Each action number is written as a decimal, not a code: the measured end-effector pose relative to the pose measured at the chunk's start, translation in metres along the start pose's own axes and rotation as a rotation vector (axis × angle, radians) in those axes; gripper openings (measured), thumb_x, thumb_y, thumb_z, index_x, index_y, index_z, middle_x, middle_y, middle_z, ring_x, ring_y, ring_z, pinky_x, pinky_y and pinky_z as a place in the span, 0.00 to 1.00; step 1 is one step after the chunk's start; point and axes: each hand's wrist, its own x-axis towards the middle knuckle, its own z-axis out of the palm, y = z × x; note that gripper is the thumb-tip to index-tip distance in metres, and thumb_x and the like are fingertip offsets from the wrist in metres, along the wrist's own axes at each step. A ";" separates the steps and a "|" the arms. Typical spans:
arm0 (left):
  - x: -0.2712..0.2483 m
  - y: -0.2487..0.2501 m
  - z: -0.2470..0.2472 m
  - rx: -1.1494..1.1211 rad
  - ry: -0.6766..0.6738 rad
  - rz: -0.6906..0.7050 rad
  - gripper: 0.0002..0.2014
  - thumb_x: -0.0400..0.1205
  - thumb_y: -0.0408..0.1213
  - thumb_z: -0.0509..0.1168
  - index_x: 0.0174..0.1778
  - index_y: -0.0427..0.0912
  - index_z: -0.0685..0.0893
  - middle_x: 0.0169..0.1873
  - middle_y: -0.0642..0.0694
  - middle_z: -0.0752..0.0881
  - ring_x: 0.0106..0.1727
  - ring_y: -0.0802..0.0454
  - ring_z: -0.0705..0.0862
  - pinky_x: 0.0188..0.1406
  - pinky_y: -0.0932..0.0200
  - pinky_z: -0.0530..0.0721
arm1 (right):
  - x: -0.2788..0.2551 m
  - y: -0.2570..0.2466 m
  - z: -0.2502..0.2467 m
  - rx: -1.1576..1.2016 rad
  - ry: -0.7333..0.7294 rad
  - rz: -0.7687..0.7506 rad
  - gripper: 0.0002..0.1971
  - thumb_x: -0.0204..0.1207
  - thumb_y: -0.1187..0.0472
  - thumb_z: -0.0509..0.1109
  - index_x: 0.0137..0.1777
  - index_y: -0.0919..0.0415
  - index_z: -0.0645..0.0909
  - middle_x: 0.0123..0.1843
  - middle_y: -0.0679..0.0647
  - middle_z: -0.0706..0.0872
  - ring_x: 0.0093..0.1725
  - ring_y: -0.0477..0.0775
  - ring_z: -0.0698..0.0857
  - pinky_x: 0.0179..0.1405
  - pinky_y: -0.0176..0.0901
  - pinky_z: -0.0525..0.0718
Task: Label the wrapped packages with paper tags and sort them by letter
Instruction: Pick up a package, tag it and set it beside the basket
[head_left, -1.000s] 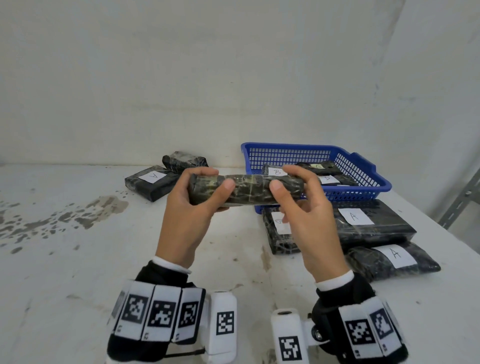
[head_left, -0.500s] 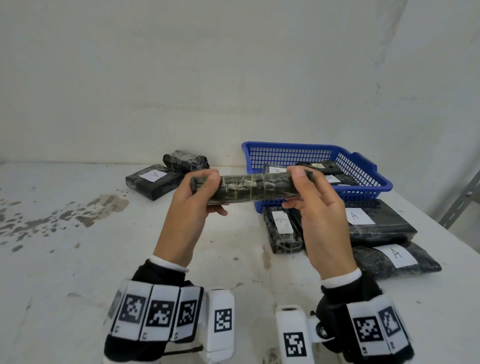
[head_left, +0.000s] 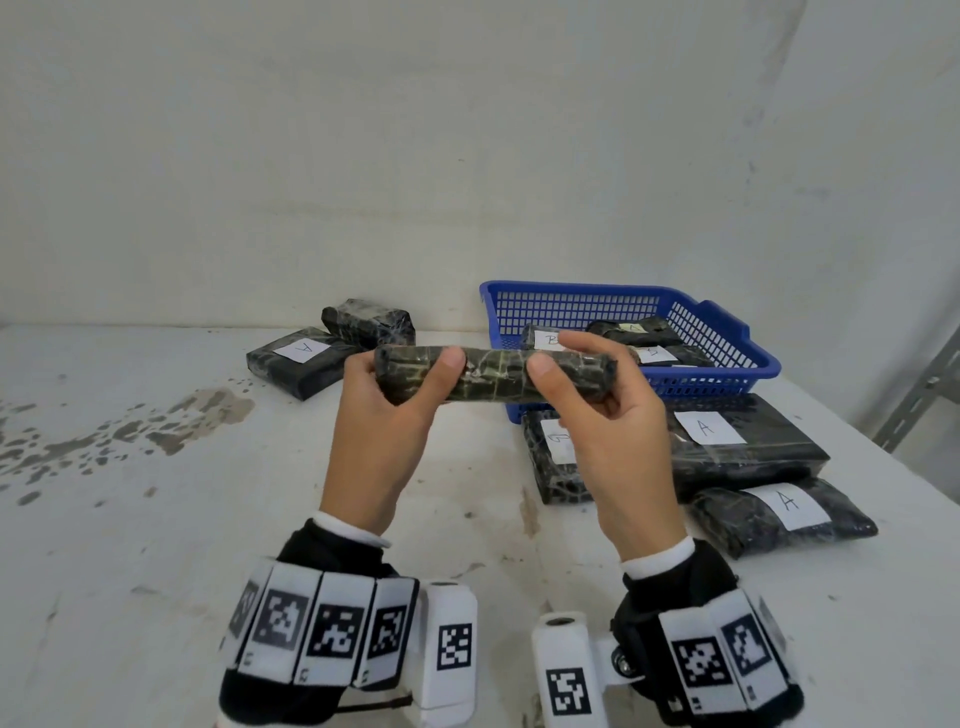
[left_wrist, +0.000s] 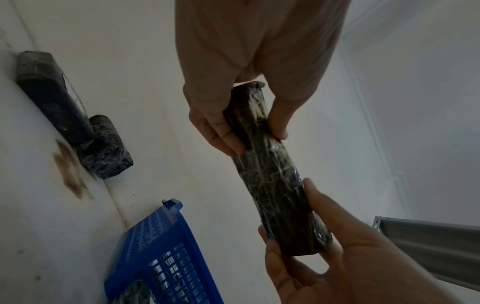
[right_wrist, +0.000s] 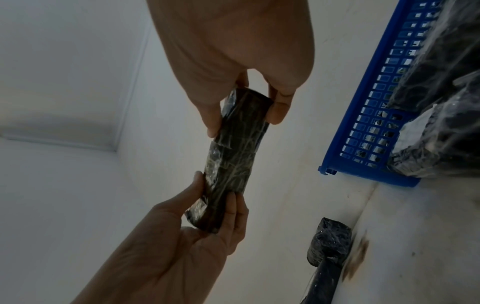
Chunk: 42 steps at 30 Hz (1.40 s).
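White painted table top, scuffed, with brown-grey blotches at left. At far left-centre: flat black plastic-wrapped package with white paper tag marked A, touching a smaller untagged black wrapped bundle behind it. At right rear: blue plastic mesh basket. Just before the basket: narrow black wrapped package with white tag, letter unclear; beside it, broad flat black wrapped package tagged A; nearest, rounded black wrapped package tagged A.
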 end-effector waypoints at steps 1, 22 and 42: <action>-0.001 0.000 0.000 -0.008 -0.008 0.009 0.31 0.68 0.53 0.73 0.62 0.37 0.80 0.52 0.47 0.88 0.47 0.64 0.87 0.45 0.70 0.83 | -0.001 0.000 0.001 0.000 0.003 0.002 0.23 0.65 0.44 0.78 0.60 0.49 0.84 0.50 0.44 0.91 0.48 0.40 0.90 0.50 0.35 0.86; 0.002 -0.003 -0.001 -0.153 -0.093 -0.069 0.20 0.79 0.26 0.70 0.65 0.47 0.81 0.56 0.43 0.85 0.53 0.49 0.86 0.45 0.62 0.86 | 0.002 -0.002 -0.006 0.146 -0.049 0.111 0.22 0.80 0.58 0.72 0.73 0.48 0.77 0.53 0.39 0.88 0.35 0.32 0.84 0.36 0.26 0.81; 0.004 -0.003 -0.004 -0.170 0.020 -0.048 0.20 0.75 0.34 0.75 0.61 0.41 0.78 0.48 0.47 0.87 0.37 0.55 0.89 0.31 0.62 0.87 | 0.003 0.003 -0.010 0.023 -0.146 0.102 0.11 0.68 0.56 0.82 0.46 0.55 0.84 0.44 0.56 0.91 0.44 0.51 0.91 0.40 0.40 0.87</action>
